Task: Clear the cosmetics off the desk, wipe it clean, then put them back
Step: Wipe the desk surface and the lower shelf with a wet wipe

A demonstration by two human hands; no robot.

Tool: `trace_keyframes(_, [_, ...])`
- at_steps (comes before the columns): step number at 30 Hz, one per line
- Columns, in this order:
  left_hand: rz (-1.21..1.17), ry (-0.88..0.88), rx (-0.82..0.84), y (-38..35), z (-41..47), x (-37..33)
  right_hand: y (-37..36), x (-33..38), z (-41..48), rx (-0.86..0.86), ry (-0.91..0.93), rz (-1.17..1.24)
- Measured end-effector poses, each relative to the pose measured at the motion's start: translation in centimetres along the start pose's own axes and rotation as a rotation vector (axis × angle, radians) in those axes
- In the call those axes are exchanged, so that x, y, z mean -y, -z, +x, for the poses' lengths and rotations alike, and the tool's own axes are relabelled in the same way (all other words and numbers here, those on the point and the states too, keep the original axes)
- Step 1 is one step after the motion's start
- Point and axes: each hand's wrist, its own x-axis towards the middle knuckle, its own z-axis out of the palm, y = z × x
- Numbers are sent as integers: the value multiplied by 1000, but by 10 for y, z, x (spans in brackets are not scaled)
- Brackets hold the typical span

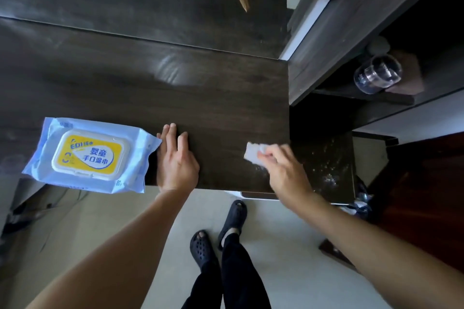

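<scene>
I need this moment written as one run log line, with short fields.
stage: wiping desk | left hand: flat on desk | right hand: holds wipe | wipe pack: lid closed, beside left hand

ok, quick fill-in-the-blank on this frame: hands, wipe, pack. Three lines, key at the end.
1. The right hand pinches a white ____ near the right end of the desk.
2. The left hand lies flat on the desk, just to the ____ of the wipes pack.
3. The pack's yellow lid is ____ (open or closed).

Missing words: wipe; right; closed.
</scene>
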Motion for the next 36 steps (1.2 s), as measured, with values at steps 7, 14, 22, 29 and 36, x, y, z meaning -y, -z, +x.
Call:
trace_keyframes(7, [-16, 5, 8, 3, 0, -3, 16, 17, -38, 9, -27, 309])
trace_keyframes(14, [-23, -16, -3, 0, -1, 1, 0, -14, 101, -111, -396, 152])
trace_keyframes(22, [-29, 2, 10, 2, -1, 1, -19, 43, -87, 127, -38, 224])
trace_keyframes(29, [27, 26, 63, 7, -1, -3, 10, -21, -167, 103, -594, 274])
trace_keyframes(36, [9, -175, 233, -5, -30, -96, 42, -81, -172, -121, -1264, 801])
